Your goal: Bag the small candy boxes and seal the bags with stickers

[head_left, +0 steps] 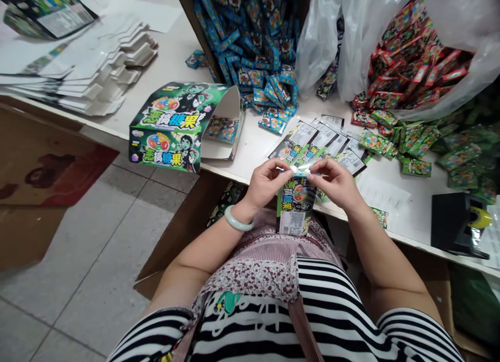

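Observation:
A black and green printed candy bag hangs upright over my lap at the table's front edge. My left hand pinches the left end of its top edge between thumb and fingers. At the right end of that edge, the thumb and fingertips of my right hand are closed in a pinch. A bluish strip shows along the top between both hands; whether the bag's mouth is open I cannot tell. Just beyond my hands, several similar flat bags lie overlapping on the white table.
A folded display box overhangs the edge at left, near stacked white cartons. Blue candy packets spill from a box. Red packets fill a plastic bag; green packets lie beside it. A black tape dispenser stands right.

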The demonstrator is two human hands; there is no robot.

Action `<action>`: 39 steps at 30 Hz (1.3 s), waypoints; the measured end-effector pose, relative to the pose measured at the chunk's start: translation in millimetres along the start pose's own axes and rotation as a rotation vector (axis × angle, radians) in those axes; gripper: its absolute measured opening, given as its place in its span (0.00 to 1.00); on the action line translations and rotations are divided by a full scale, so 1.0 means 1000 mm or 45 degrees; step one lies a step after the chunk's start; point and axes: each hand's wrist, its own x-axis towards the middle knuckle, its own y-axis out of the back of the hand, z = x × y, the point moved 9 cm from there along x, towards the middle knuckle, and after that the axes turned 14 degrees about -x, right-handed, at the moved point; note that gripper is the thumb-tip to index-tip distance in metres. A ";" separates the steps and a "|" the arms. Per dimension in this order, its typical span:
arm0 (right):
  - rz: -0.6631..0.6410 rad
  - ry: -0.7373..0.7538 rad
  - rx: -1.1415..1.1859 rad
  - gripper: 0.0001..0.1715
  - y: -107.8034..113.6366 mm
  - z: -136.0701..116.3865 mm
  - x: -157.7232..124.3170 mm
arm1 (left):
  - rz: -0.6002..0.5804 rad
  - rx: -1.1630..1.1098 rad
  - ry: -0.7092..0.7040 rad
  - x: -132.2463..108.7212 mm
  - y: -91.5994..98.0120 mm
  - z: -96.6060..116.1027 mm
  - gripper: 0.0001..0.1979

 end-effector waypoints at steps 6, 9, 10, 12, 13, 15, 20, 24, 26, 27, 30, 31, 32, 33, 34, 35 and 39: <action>-0.140 -0.091 -0.041 0.17 -0.008 0.003 0.010 | -0.037 0.048 0.104 0.008 -0.001 -0.004 0.09; -0.157 0.018 -0.105 0.17 -0.007 -0.003 0.005 | -0.138 0.020 0.121 0.006 0.000 -0.005 0.10; -0.149 0.085 -0.131 0.16 -0.006 -0.007 0.003 | -0.178 0.020 0.119 0.005 0.000 -0.005 0.11; -0.109 0.231 -0.217 0.14 -0.004 -0.016 -0.004 | -0.264 0.031 0.110 0.002 0.001 -0.005 0.11; -0.083 0.296 -0.269 0.11 -0.004 -0.020 -0.008 | -0.301 0.039 0.106 0.000 0.000 -0.006 0.11; -0.030 0.377 -0.346 0.07 -0.007 -0.024 -0.015 | -0.341 0.045 0.094 -0.003 0.000 -0.008 0.11; -0.040 0.349 -0.261 0.08 -0.007 -0.012 -0.020 | -0.211 0.060 0.046 -0.002 0.006 -0.015 0.12; 0.042 0.109 -0.306 0.18 0.054 0.045 -0.013 | -0.112 0.147 0.068 0.004 0.016 -0.020 0.09; 0.387 -0.152 -0.602 0.12 0.117 0.083 -0.015 | -0.076 0.166 0.074 0.006 0.020 -0.022 0.09; 0.454 -0.258 -0.765 0.10 0.140 0.098 -0.017 | -0.069 0.181 0.078 0.007 0.021 -0.023 0.09; 0.371 -0.419 -0.986 0.09 0.167 0.127 -0.014 | -0.064 0.221 0.085 0.009 0.019 -0.026 0.10; 0.306 -0.435 -1.008 0.09 0.167 0.132 -0.012 | -0.061 0.226 0.083 0.009 0.018 -0.027 0.10; 0.248 -0.442 -1.024 0.09 0.164 0.134 -0.010 | -0.057 0.229 0.082 0.009 0.017 -0.028 0.10; 0.205 -0.446 -1.040 0.08 0.160 0.134 -0.008 | -0.055 0.230 0.084 0.010 0.017 -0.029 0.10; 0.177 -0.452 -1.052 0.07 0.156 0.134 -0.007 | -0.051 0.233 0.089 0.010 0.017 -0.030 0.10; 0.160 -0.462 -1.056 0.05 0.153 0.134 -0.007 | -0.049 0.233 0.097 0.010 0.018 -0.031 0.10; 0.200 -0.538 -0.972 0.06 0.155 0.141 -0.014 | -0.039 0.218 0.110 0.010 0.022 -0.033 0.10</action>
